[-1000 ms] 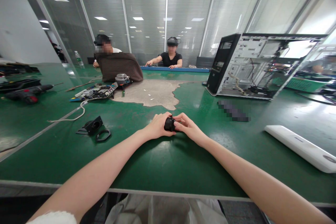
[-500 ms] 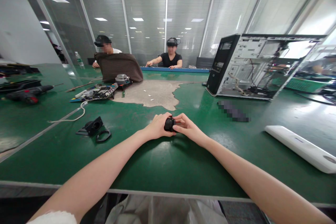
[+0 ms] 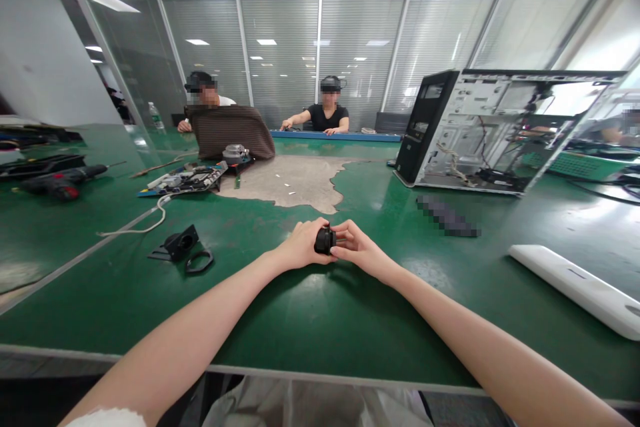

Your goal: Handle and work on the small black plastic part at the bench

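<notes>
A small black ribbed, roughly cylindrical part is between my two hands, just above or on the green table. My left hand wraps round it from the left, thumb on the near side. From the right, the fingertips of my right hand grip its other end. What the part is exactly, I cannot make out. To the left lie a black bracket with a round opening and a black angular ring, apart from my hands.
An opened computer case stands at the right behind a pixelated dark item and a long white device. A circuit board, brown cloth-like cover and power drill are at left. Two people sit across the table.
The whole view has shifted slightly, with things appearing a little lower and further right. Both hands keep hold of the black part, with hardly any change in grip.
</notes>
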`<state>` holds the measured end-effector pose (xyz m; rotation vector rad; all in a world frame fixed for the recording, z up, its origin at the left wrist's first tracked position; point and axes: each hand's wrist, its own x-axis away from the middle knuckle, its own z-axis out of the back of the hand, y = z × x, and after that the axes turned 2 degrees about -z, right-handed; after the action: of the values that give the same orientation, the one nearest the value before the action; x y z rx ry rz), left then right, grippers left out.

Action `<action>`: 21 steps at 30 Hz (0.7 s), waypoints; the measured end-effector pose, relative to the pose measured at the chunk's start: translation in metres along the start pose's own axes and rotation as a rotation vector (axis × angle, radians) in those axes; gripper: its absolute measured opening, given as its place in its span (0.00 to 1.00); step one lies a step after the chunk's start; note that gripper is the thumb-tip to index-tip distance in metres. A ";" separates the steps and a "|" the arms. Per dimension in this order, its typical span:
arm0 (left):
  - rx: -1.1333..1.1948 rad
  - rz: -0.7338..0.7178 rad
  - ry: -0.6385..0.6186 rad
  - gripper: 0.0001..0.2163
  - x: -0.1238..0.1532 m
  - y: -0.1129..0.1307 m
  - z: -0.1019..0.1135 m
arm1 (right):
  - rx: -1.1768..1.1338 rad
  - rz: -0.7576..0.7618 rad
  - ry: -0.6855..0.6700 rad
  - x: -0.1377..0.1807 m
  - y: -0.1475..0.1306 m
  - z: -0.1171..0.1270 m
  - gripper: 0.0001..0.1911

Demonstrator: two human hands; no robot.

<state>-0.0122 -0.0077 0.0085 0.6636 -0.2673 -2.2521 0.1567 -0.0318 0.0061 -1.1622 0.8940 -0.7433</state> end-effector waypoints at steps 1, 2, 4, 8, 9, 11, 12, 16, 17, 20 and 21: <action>0.002 0.000 0.002 0.25 0.000 0.000 0.000 | -0.003 0.002 0.017 0.000 -0.001 0.000 0.15; 0.003 -0.002 0.004 0.25 0.000 0.000 0.000 | 0.000 -0.003 0.041 0.000 -0.001 -0.001 0.14; 0.001 -0.008 0.006 0.25 0.000 0.000 0.000 | 0.012 -0.020 0.083 -0.002 0.002 -0.002 0.13; -0.008 -0.030 0.006 0.25 0.000 0.000 0.000 | 0.039 -0.050 0.109 -0.006 0.009 -0.001 0.14; -0.008 -0.034 0.006 0.25 0.000 -0.001 0.000 | 0.047 -0.058 0.107 -0.006 0.010 -0.001 0.15; -0.009 -0.030 0.004 0.25 0.000 -0.001 0.000 | 0.050 -0.056 0.082 -0.005 0.010 0.000 0.16; -0.010 -0.023 0.002 0.25 0.000 -0.001 0.000 | 0.043 -0.042 0.056 -0.005 0.009 0.001 0.16; -0.008 -0.008 0.000 0.24 0.000 0.000 0.000 | 0.002 0.012 -0.004 -0.001 0.003 0.001 0.17; -0.007 -0.010 0.002 0.25 0.000 0.000 0.000 | 0.002 0.009 0.013 0.000 0.002 0.000 0.15; -0.007 -0.021 0.001 0.25 0.000 0.000 0.000 | 0.014 -0.014 0.089 -0.003 0.005 -0.002 0.12; -0.007 -0.022 0.000 0.25 0.000 0.000 0.000 | 0.021 -0.023 0.109 -0.004 0.007 -0.002 0.13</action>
<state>-0.0119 -0.0081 0.0085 0.6658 -0.2536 -2.2728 0.1529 -0.0277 -0.0001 -1.1237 0.9628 -0.8387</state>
